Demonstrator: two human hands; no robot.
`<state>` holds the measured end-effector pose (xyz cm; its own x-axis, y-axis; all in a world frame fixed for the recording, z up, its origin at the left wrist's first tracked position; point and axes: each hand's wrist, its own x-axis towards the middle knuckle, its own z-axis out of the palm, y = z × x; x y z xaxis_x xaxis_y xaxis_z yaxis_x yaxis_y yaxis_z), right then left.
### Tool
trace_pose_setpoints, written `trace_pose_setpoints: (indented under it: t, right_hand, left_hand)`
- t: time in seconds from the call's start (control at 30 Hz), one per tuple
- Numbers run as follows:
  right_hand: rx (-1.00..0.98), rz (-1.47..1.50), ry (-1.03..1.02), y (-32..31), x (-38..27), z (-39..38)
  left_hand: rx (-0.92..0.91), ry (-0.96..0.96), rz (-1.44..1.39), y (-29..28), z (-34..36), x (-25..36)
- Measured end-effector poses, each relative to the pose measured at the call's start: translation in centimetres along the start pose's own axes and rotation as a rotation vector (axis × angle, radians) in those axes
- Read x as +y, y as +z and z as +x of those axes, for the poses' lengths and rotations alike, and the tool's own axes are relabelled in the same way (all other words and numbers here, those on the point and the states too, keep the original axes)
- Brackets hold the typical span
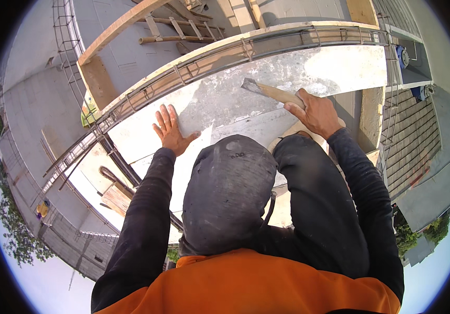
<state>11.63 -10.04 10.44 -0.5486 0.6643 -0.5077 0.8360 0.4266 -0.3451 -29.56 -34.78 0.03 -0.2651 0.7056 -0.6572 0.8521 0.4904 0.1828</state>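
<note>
My hands are apart: the right hand (315, 112) is closed around the wooden-handled tool (276, 94), whose grey head is over the pale board (348, 68). The left hand (174, 135) (its fingers are well spread) rests on this same board, near my left knee (232, 167).

Pale sky (44, 280) borders a grey block wall (67, 250).

Person in orange top (246, 288); black long sleeves (143, 209) ending just behind left grip (174, 131) and right grip (315, 112). Dark trousers (324, 209), dust-smudged, small dark marks on rounded knee (230, 183) behind grips.
</note>
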Motion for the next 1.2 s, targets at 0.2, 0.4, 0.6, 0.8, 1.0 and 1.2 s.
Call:
trace_pose_setpoints:
  t: [0.2, 0.4, 0.6, 0.8, 1.0, 1.2]
  right_hand:
    - [-0.226, -0.180, 0.070, 2.6, -1.1, 3.5]
    - [-0.321, -0.271, 0.108, -0.1, -2.4, 4.6]
    - [-0.261, -0.155, 0.113, 1.7, -1.6, 4.4]
    - [-0.182, -0.099, 0.061, 3.3, -1.1, 3.4]
    - [-0.136, 0.159, -0.182, 5.8, -11.1, 4.3]
    - [-0.237, -0.004, -0.183, 9.2, -16.6, 9.4]
  left_hand:
    - [0.046, 0.053, -0.048, 0.4, 0.0, -0.1]
    - [0.042, 0.084, -0.083, 1.1, -0.1, -1.1]
    - [0.145, 0.140, -0.090, 2.4, 0.3, -3.0]
    - [0.204, 0.186, -0.113, 2.2, -0.1, -3.2]
    - [0.154, 0.139, -0.106, 2.1, -0.4, -2.8]
    - [0.058, 0.082, -0.068, 1.0, -0.9, -1.9]
